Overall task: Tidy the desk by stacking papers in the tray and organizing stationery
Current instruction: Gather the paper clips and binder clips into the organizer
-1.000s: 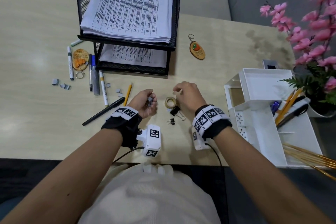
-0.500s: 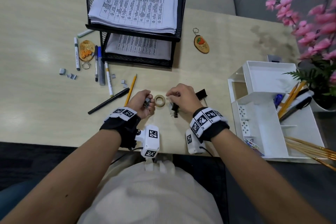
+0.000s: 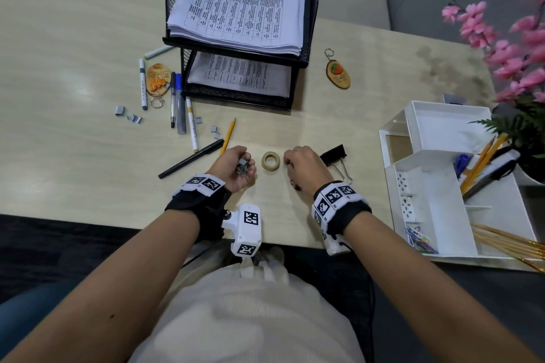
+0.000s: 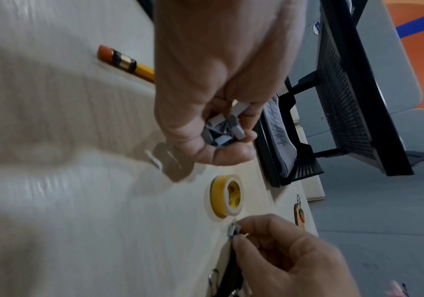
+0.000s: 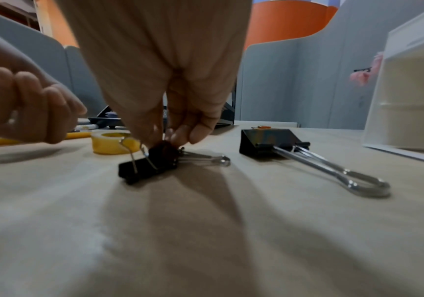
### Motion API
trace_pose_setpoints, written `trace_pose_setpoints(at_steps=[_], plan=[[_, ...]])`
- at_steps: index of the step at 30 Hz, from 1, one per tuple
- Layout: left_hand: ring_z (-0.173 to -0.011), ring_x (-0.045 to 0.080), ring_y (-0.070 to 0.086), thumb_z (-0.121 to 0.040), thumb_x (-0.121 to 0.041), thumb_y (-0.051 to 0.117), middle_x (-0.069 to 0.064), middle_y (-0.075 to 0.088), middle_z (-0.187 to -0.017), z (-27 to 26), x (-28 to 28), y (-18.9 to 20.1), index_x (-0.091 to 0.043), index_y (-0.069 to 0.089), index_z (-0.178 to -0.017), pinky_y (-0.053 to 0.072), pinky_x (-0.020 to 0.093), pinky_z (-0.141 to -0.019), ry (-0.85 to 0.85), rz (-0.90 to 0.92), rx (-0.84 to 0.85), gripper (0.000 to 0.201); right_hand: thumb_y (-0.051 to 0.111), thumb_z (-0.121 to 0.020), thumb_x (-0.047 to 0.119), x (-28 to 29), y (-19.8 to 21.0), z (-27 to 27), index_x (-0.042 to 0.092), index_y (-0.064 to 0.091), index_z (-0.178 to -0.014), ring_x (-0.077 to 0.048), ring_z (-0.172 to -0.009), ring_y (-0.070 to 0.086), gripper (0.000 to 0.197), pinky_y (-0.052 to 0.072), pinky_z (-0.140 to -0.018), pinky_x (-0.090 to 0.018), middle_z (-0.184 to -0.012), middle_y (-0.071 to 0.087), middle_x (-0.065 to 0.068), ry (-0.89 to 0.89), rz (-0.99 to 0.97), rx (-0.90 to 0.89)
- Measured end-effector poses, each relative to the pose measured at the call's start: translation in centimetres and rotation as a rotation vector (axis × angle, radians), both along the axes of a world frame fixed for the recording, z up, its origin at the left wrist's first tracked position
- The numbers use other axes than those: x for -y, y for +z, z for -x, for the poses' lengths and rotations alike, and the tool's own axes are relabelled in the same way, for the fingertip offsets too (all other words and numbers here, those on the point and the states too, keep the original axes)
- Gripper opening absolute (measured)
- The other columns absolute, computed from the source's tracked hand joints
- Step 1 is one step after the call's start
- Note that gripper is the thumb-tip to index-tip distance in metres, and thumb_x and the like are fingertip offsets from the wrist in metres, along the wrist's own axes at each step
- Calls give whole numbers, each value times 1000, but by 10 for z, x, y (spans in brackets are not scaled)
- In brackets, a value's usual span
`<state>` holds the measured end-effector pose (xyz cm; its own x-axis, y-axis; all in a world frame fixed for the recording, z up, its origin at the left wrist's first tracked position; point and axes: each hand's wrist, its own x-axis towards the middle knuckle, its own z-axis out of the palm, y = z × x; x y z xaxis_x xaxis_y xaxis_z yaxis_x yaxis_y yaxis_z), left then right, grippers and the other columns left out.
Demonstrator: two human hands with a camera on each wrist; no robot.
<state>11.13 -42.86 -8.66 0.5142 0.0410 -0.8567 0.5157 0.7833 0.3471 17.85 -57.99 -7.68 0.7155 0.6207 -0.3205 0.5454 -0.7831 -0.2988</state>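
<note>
**Both hands closed on staple strips at the near edge of the bench**

On my far left a few loose staple strips (image 3: 129, 114) lie on the bench (image 3: 70, 138), with markers and pens (image 3: 177, 103) beside them and a black pen (image 3: 191, 163) angled toward my left hand. A yellow pencil (image 3: 227, 136) lies just beyond that hand.

My left hand (image 3: 236, 166) sits palm-up, fingers curled in around a small clump of grey staple strips (image 4: 222, 129); in the left wrist view the clump is cupped between the fingertips and the palm, held above the bench.

Between my hands a small tape roll (image 3: 271, 161) lies flat on the bench, near both but touching neither.

My right hand (image 3: 303, 168) is curled knuckles-up, and its thumb and forefinger pinch a single grey staple strip (image 4: 232, 231) just beside the tape roll. Directly under this hand lie two small black binder clips (image 5: 152, 163); I cannot tell whether the fingertips touch them.

Just right of that hand a large black binder clip (image 3: 334, 153) rests on the bench. Behind it all, the black mesh paper tray (image 3: 298, 74) holds stacked printed papers (image 3: 239, 0) on both levels. At far right the white organizer (image 3: 424, 186) holds pencils and pens
</note>
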Motion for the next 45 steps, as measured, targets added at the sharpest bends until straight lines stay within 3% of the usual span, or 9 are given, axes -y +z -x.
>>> trace_pose_setpoints(at_steps=[8,12,16,19,26,31,37,42,45], plan=[[-36,11,56,-98,-25,36,4,53,-48,11,-20,3,-11,44,-61,48,12,-40,68,-11,104,41,52,-84,0,-24,18,-4,1,69,-85,-28,-84,61,17,50,-75,-28,-87,69,-18,-281,-275,-48],[-41,12,62,-99,-21,34,7,62,-53,11,-36,7,-6,52,-68,53,17,-46,99,-12,152,39,60,-79,-1,-76,45,19,3,73,-82,-18,-75,60,14,43,-71,-18,-83,72,-15,-171,-478,-174],[-27,5,46,-96,-11,30,0,51,-36,15,-64,10,-7,51,-61,39,12,-31,124,-6,196,41,65,-79,9,-119,58,42,5,74,-79,-15,-77,53,10,43,-76,-24,-84,63,-10,-39,-482,-210],[-32,6,45,-96,-17,33,-1,51,-39,20,-86,10,-9,50,-69,37,13,-34,86,-32,154,32,66,-79,11,-138,54,42,5,71,-72,-13,-73,49,11,40,-70,-15,-82,57,-6,-102,-525,-208],[-24,4,36,-97,-22,32,-3,44,-34,26,-130,5,-15,35,-59,22,8,-26,78,-66,67,38,52,-82,-3,-163,22,20,2,63,-106,-31,-102,56,27,44,-89,-32,-112,59,-17,-82,-258,-112],[-25,5,37,-96,-24,33,-3,44,-35,31,-154,1,-17,36,-58,24,7,-28,118,-24,36,40,49,-77,-9,-162,9,20,4,55,-80,-33,-98,52,14,43,-81,-36,-104,57,-18,37,-69,-70],[-27,5,39,-96,-24,35,-3,45,-36,28,-162,-1,-16,38,-58,27,7,-30,112,-7,38,39,48,-79,-13,-154,-6,27,-7,66,-88,-33,-89,57,21,47,-79,-40,-96,58,-19,-50,-174,-57],[-30,8,46,-96,-24,37,1,50,-39,29,-162,-3,-14,42,-59,40,10,-33,121,10,60,39,52,-78,-9,-157,-5,24,-3,70,-88,-30,-90,58,21,43,-76,-28,-97,63,-21,-240,-267,-85],[-35,11,55,-97,-22,37,4,56,-42,30,-161,-4,-10,46,-62,48,13,-38,146,6,88,38,59,-78,-5,-168,8,26,-1,72,-85,-20,-80,58,16,36,-62,-7,-91,69,-17,-367,-425,-117]])
